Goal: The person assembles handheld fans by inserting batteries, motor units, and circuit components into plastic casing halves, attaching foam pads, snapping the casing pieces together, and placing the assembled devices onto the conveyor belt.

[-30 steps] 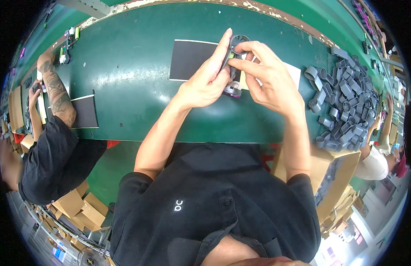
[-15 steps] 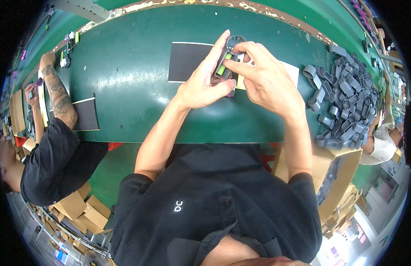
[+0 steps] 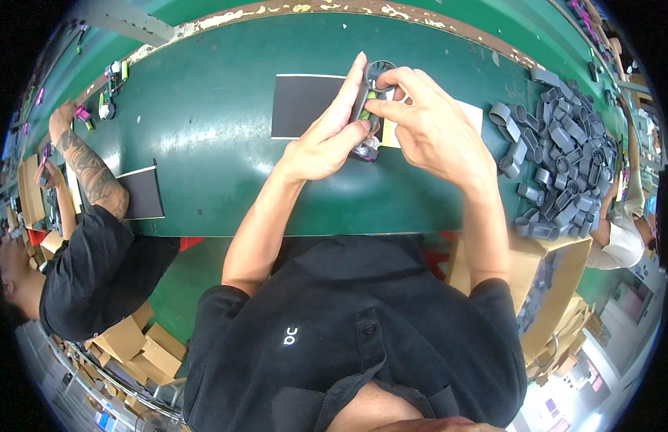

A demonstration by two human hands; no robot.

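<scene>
A: How does the person do this bit of handling well?
B: Steadiness probably matters most. The left hand (image 3: 327, 146) is wrapped around the grey housing (image 3: 378, 70), so it should brace the side wall while the other hand works. Light, straight pressure on the green part (image 3: 366, 114) seems wiser than prying.
A: Where is the housing?
B: Held over the green table (image 3: 204, 115), between the black sheet (image 3: 301, 106) and the white sheet (image 3: 472, 119), ring end farthest from the body.
A: And how do the hands sit?
B: The left fingers stand long and straight along the housing's left side, thumb across its near part. The right hand (image 3: 438, 122) arches in from the right, one fingertip by the ring, another at the green part.
A: Is the right hand pinching?
B: Its digits are bent and close together, but whether they grip or merely press, one cannot tell.
</scene>
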